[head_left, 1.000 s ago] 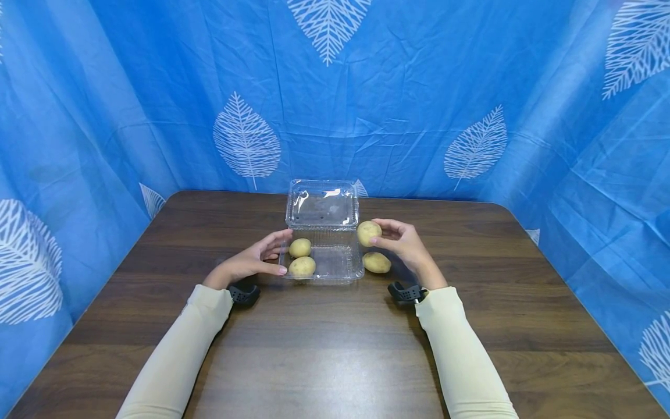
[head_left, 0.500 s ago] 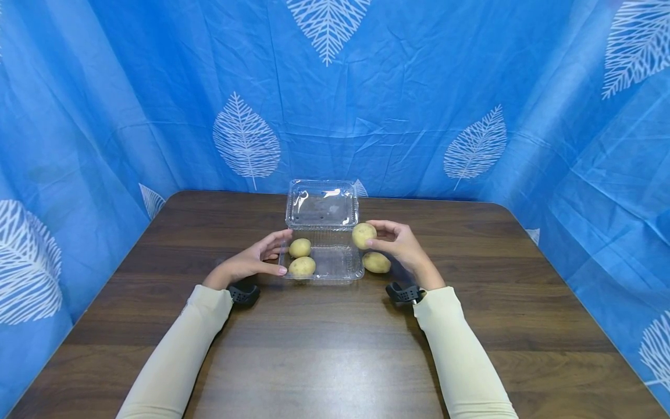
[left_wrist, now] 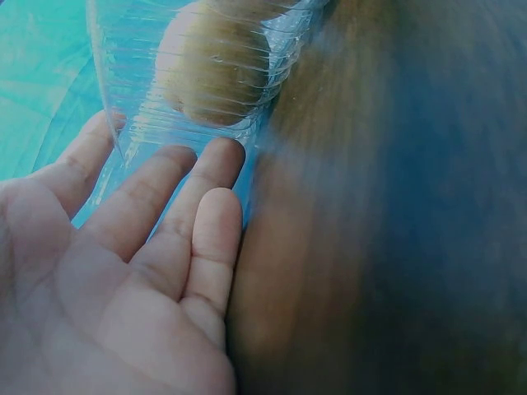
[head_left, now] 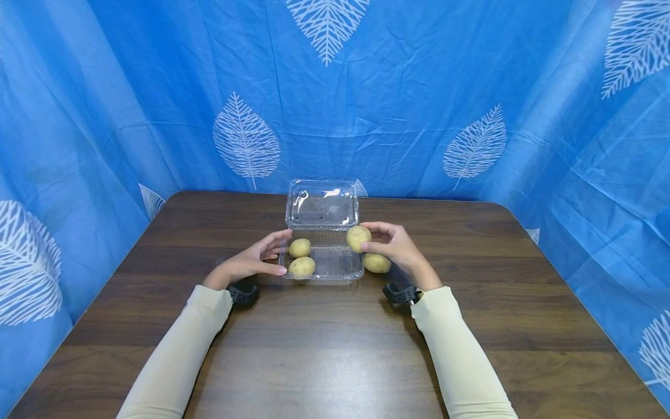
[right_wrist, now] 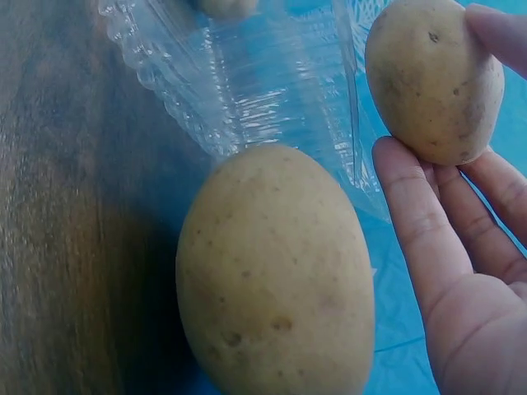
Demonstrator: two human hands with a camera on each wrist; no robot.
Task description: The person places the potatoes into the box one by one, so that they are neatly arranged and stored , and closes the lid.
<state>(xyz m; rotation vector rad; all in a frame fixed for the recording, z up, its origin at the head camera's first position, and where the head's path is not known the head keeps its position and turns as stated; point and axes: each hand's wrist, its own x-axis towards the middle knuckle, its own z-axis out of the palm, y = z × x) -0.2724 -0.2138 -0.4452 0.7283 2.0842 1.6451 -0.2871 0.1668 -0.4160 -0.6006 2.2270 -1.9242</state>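
Observation:
A clear plastic clamshell container stands on the table with its lid raised at the back. Inside, at its left end, lie two potatoes, a rear one and a front one. My left hand rests against the container's left side, thumb near the front corner; in the left wrist view its fingers are extended beside the ribbed wall. Over the container's right edge, my right hand holds another potato between thumb and fingers. One more potato lies on the table, just right of the container.
The dark wood-grain table spreads around the container. A blue curtain with white leaf prints hangs behind the table and along both sides. Each wrist wears a black band, the left band and the right band.
My right hand has moved left and slightly toward the front with the potato, from beside the container to over its right edge. The left hand and the container have stayed put.

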